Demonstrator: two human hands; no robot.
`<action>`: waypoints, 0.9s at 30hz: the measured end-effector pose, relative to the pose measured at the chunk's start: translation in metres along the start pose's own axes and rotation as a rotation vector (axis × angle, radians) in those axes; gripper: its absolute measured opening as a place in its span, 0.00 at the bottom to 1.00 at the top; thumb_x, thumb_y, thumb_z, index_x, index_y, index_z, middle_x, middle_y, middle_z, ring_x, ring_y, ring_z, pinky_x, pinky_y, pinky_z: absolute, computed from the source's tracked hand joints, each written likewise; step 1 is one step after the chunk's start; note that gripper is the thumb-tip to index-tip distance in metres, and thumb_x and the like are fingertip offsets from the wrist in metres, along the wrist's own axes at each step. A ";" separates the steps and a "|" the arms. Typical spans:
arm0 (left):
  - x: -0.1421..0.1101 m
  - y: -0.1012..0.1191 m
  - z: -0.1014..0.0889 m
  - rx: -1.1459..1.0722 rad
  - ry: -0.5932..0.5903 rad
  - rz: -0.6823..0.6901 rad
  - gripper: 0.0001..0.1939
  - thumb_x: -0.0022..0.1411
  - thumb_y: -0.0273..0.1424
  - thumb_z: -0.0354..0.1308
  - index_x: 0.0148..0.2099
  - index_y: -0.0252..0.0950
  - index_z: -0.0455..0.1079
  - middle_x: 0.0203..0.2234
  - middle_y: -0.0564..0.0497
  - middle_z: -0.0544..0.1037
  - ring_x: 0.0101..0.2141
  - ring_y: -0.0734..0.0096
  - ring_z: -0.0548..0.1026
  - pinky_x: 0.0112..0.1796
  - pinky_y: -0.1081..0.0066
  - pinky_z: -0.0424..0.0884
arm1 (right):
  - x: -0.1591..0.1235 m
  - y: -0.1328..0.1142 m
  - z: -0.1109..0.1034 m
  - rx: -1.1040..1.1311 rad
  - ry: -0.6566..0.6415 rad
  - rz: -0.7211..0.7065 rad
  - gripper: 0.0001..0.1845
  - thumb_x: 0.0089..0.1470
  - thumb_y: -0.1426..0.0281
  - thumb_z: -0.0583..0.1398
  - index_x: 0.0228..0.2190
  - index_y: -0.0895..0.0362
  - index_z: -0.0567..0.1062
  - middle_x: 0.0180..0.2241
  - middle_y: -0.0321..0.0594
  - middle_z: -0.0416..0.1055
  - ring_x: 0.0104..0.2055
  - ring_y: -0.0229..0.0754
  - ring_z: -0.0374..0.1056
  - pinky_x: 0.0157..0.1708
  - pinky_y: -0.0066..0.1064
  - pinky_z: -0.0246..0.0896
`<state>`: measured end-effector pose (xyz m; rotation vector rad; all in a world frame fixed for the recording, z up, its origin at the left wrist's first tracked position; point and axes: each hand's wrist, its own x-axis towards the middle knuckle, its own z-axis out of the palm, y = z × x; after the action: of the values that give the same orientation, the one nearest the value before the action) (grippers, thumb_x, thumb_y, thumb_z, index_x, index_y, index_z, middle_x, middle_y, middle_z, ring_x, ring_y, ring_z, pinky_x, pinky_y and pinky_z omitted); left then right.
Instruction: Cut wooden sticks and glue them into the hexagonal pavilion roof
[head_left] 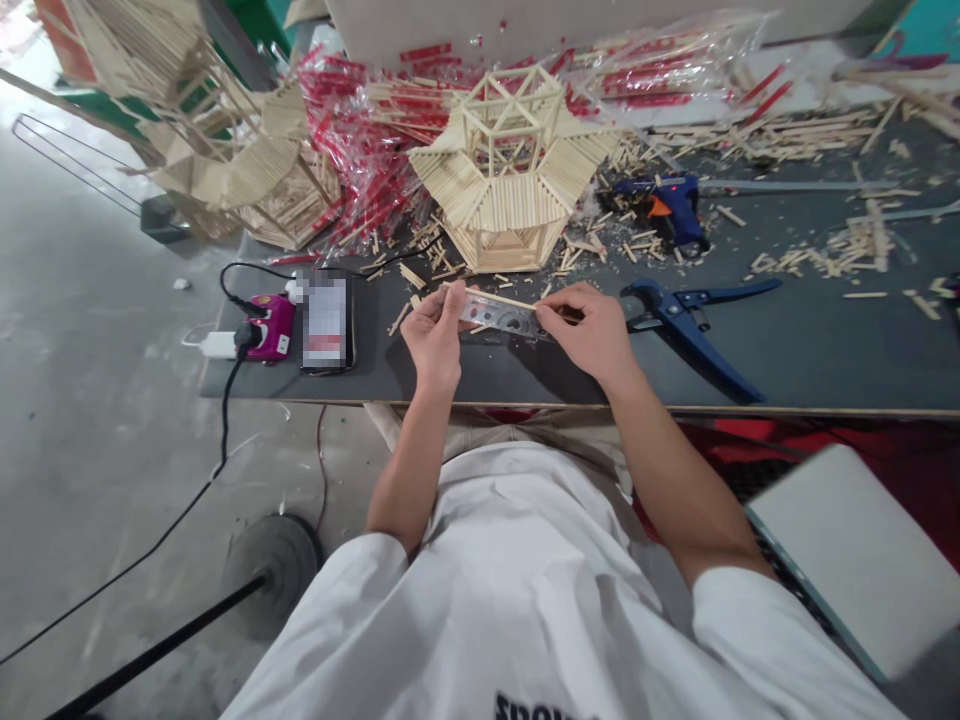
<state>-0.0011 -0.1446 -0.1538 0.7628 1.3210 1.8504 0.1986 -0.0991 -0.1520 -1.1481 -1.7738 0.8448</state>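
In front of me, near the table's front edge, I hold a clear plastic template ruler (pixel 501 316) with holes in it. A thin wooden stick (pixel 499 297) lies along its upper edge. My left hand (pixel 433 338) is closed on the left end of the ruler, its thumb pressing by the end of the stick. At the other end, my right hand (pixel 591 328) pinches the stick and ruler between thumb and fingers. Just beyond the hands stands a small pavilion model (pixel 517 200) built of wooden sticks, with sloping roof panels and an open frame on top.
Blue-handled cutters (pixel 694 330) lie right of my right hand, with a blue glue gun (pixel 681 210) behind. A phone (pixel 327 322) and a magenta power adapter (pixel 271 328) sit left. Bagged red-tipped sticks (pixel 360 140), another stick model (pixel 262 180) and scattered offcuts surround the pavilion.
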 end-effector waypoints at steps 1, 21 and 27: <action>0.000 0.000 0.000 -0.001 0.001 -0.001 0.12 0.61 0.43 0.72 0.39 0.40 0.85 0.34 0.51 0.87 0.31 0.69 0.85 0.27 0.77 0.78 | 0.000 0.000 0.000 -0.006 -0.002 -0.009 0.09 0.57 0.67 0.66 0.35 0.56 0.87 0.33 0.42 0.79 0.35 0.43 0.74 0.37 0.35 0.69; 0.000 -0.001 0.001 0.055 0.071 0.009 0.16 0.59 0.45 0.72 0.38 0.38 0.82 0.35 0.50 0.87 0.30 0.69 0.84 0.26 0.75 0.77 | -0.008 -0.005 0.007 -0.034 0.044 -0.027 0.09 0.60 0.66 0.64 0.36 0.54 0.85 0.34 0.41 0.81 0.37 0.45 0.76 0.41 0.38 0.69; 0.001 -0.001 0.000 0.061 0.073 0.022 0.15 0.60 0.45 0.72 0.38 0.38 0.82 0.35 0.49 0.87 0.29 0.70 0.84 0.25 0.75 0.77 | -0.011 -0.007 0.014 -0.024 0.093 -0.034 0.08 0.58 0.69 0.63 0.35 0.54 0.85 0.36 0.41 0.82 0.39 0.46 0.77 0.45 0.40 0.70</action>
<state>-0.0012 -0.1429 -0.1550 0.7504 1.4268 1.8788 0.1858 -0.1127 -0.1546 -1.1510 -1.7259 0.7401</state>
